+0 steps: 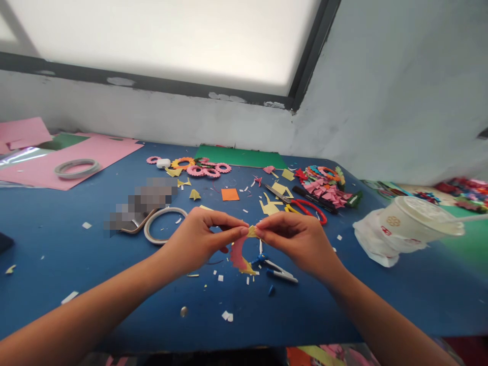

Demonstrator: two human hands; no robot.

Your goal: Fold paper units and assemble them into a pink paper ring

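Left forearm (102,297) and right forearm (381,315), both bare to the edge of view, slender, narrowing toward the wrists (162,259). Left hand (202,234) and right hand (297,239) likewise bare, with slim, tapering fingers (227,236).

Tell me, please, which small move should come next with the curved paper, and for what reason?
Probably press the yellow piece more firmly into place: the left grip and right grip pinch close together on it, at the upper end of the curved paper. The curve is open on one side, unlike the closed pink ring behind, so securing this end seems sensible.
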